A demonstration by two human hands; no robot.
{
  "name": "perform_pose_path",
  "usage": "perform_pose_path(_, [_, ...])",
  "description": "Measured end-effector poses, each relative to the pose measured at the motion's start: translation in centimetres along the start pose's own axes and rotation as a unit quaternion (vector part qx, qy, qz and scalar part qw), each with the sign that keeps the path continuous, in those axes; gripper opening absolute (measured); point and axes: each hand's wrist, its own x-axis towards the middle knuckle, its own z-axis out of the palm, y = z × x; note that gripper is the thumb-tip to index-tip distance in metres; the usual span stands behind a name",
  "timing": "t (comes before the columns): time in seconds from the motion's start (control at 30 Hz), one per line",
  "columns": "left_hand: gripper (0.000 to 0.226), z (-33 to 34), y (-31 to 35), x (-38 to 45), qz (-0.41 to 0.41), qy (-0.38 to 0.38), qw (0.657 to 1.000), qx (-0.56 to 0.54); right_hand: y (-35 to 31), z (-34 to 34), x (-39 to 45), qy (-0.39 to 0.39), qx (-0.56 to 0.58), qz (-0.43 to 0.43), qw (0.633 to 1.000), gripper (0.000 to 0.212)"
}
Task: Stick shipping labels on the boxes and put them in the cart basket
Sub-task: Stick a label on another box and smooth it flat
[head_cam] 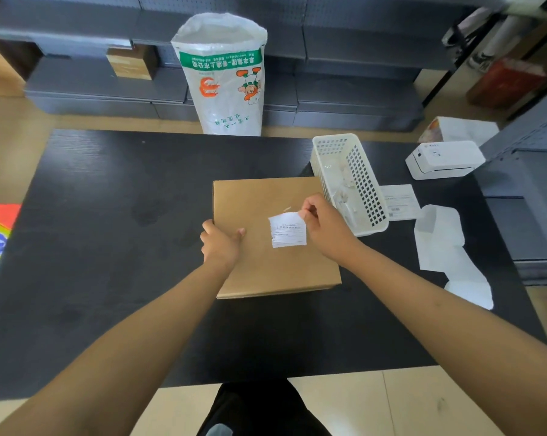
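A flat brown cardboard box (265, 209) lies in the middle of the black table (108, 215). My left hand (218, 245) rests on the box's left edge, thumb lying on its top, steadying it. My right hand (325, 228) pinches the upper right corner of a white shipping label (288, 231) that sits over the box's top face. The label's top edge curls up slightly.
A white perforated basket (365, 180) with paper scraps stands right of the box. Beyond it are a white label printer (443, 158), a printed label sheet (399, 201) and a strip of white backing paper (445, 247). A tall white printed sack (225, 77) stands behind the table.
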Motion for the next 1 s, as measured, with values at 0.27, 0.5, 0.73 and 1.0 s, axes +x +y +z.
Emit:
perform_pose_path(0.27, [0.068, 0.1, 0.3, -0.2, -0.005, -0.002, 1.000, 0.019, -5.3, -5.9, 6.6, 0.186, 0.054, 0.002, 0.981, 0.015])
perform_pose_path(0.5, [0.069, -0.2, 0.3, -0.1, -0.013, -0.012, 1.000, 0.005, 2.9, -6.9, 5.3, 0.291, 0.010, 0.190, 0.938, 0.024])
perform_pose_path(0.73, [0.072, -0.1, 0.4, -0.4, -0.008, -0.004, 1.000, 0.020, 9.4, -7.3, 6.3, 0.197, -0.061, 0.267, 0.941, 0.031])
perform_pose_path(1.0, [0.072, 0.1, 0.1, -0.3, 0.005, 0.007, 1.000, 0.021, 10.7, -4.1, 7.2, 0.051, -0.268, 0.234, 0.933, 0.035])
